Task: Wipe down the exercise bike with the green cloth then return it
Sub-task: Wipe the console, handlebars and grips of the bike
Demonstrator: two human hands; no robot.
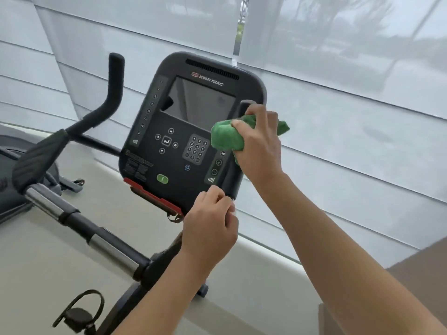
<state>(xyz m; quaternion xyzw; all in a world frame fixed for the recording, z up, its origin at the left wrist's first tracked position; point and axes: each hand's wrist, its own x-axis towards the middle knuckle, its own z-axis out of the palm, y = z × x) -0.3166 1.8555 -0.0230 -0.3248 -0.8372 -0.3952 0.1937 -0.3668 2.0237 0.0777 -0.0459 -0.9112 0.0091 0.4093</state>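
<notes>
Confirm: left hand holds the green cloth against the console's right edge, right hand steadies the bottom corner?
Hands are swapped. In the head view the right hand grips the green cloth at the console right edge; the left hand steadies the bottom corner.

Under our right hand (260, 143) the green cloth (223, 139) looks soft and nubbly against the console (169, 146), matt dark plastic with a glossy screen (200, 102). Left of our left hand (210, 226), the handlebar (72, 218) shows polished metal and textured black padding.
</notes>
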